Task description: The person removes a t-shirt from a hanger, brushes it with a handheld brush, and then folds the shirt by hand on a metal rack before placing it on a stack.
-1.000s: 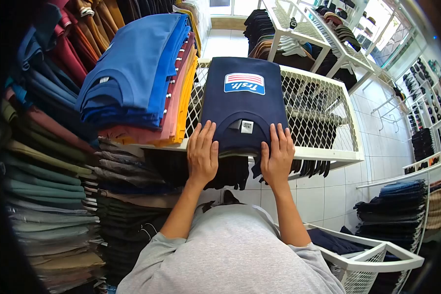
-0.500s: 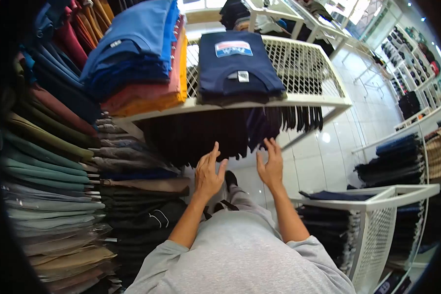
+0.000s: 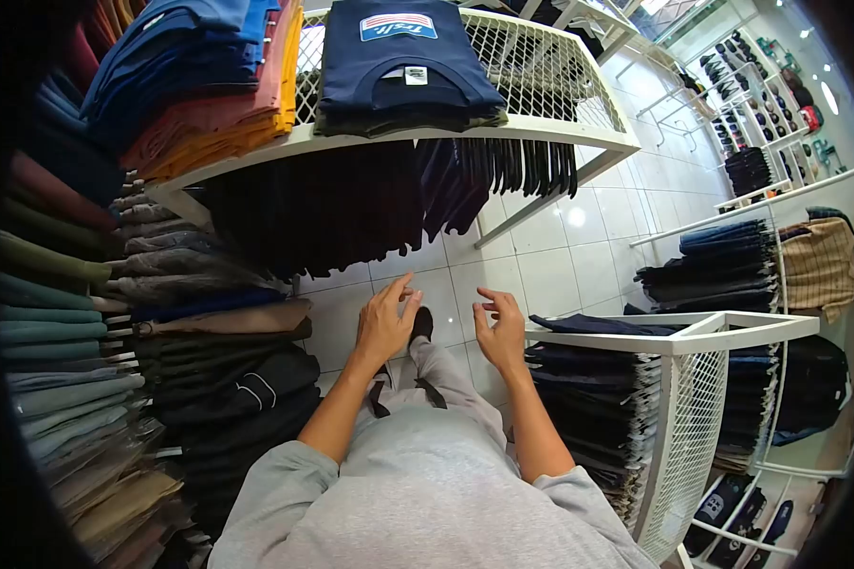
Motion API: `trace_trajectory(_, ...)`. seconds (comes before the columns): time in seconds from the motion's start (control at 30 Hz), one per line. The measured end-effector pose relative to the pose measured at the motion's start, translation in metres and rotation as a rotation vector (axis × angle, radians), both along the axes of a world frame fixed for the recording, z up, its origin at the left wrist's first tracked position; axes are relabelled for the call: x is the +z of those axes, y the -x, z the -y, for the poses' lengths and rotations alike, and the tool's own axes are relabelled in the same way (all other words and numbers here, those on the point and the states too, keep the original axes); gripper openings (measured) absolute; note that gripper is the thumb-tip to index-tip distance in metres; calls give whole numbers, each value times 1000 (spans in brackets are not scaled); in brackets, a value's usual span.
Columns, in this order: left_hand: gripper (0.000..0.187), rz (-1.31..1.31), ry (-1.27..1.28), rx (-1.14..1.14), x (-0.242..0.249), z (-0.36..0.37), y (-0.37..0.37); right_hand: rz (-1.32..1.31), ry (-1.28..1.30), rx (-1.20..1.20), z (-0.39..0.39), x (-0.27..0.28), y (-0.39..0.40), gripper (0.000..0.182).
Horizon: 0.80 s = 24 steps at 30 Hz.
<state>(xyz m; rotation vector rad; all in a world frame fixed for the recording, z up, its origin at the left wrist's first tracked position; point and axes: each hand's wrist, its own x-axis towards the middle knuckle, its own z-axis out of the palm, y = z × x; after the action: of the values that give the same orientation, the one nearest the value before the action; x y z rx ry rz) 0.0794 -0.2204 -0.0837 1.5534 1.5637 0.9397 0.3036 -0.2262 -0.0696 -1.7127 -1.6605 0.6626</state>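
Bears 2 folded stacks atop the white mesh table (image 3: 609, 140): a multicoloured pile (image 3: 185, 66), blue over pink and orange, and, just beside, a navy-topped pile (image 3: 351, 71).

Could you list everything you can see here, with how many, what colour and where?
navy shirt: one on top, folded, on the table
blue shirts: several, piled left of it
mesh table: one, white, top centre
hanging clothes: many, mostly dark, under the table
side clothes: many, green, grey, brown, far left
smaller rack: one, white, lower right
floor: tiled, white
shelf goods: many, too small to identify, upper right
shoe: one, black, beyond the hands
left hand, right hand: two, bare, centre
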Motion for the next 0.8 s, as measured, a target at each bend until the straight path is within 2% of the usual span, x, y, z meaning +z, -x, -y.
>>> trace_trajectory(0.27, 46, -27, 93, -36, -4, -35, -46, -289, 53, -64, -110, -27, -27, 25)
trace_trajectory(0.5, 49, -160, 20, -92, -58, -157, -114, -440, -47, -88, -223, -106, -33, 25)
trace_trajectory(0.63, 52, -221, 44, 19, -69, -215, -134, -403, -113, -61, -263, -119, -34, 29)
trace_trajectory(0.7, 52, -190, 25, 108, -71, -227, -144, -201, -194, -50, -277, -125, -36, 31)
trace_trajectory(0.8, 53, -171, 66, 155, -78, -237, -152, -247, -107, -38, -289, -122, -37, 33)
